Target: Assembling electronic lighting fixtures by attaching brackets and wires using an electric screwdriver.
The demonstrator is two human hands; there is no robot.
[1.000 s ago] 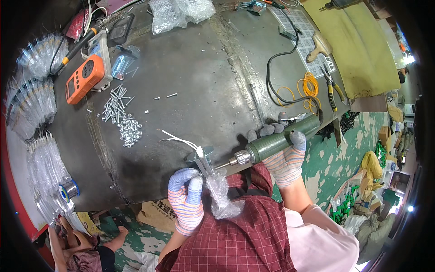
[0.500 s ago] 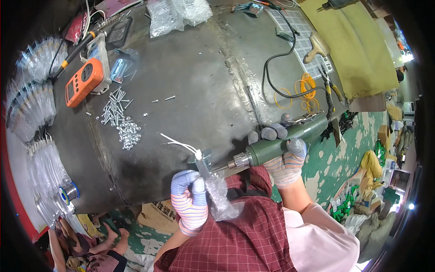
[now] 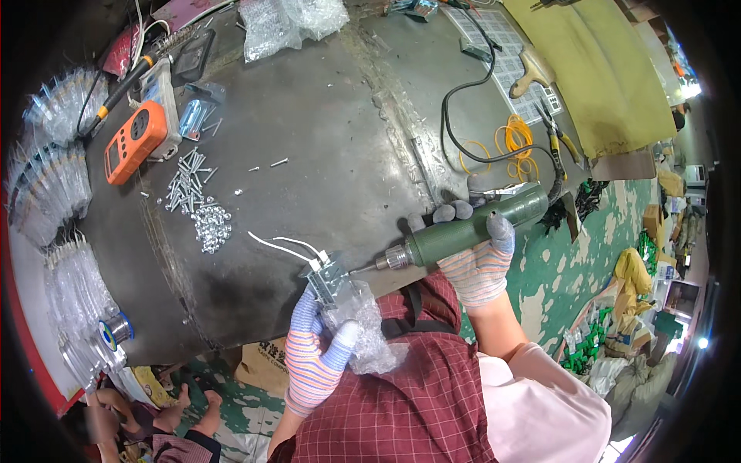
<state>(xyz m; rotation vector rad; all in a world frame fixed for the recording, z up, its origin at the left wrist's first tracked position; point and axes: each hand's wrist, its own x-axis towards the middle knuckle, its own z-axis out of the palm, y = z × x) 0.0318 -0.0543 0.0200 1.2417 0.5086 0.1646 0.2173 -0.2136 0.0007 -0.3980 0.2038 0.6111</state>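
My left hand (image 3: 315, 353), in a striped glove, is closed around a bubble-wrapped part (image 3: 361, 328) held upright near the front edge of the table. A shiny metal bracket (image 3: 330, 282) sits on its upper end, and two white wires (image 3: 287, 245) stick out from there to the left. My right hand (image 3: 480, 272), gloved with grey fingertips, grips a green electric screwdriver (image 3: 478, 233) lying nearly level. Its thin bit (image 3: 364, 269) points left at the bracket's right side; I cannot tell whether the tip touches it.
Loose screws (image 3: 185, 181) and a pile of nuts (image 3: 212, 228) lie at left, near an orange meter (image 3: 139, 145). Wrapped parts (image 3: 71, 289) line the left edge beside a solder spool (image 3: 116, 330). At right are pliers (image 3: 567, 144), orange cord (image 3: 519, 143) and a black cable (image 3: 446, 116).
The bracket end has tilted left and turned so more of its face shows. The screwdriver has shifted slightly left, keeping its bit by the bracket. The whole view has shifted a little.
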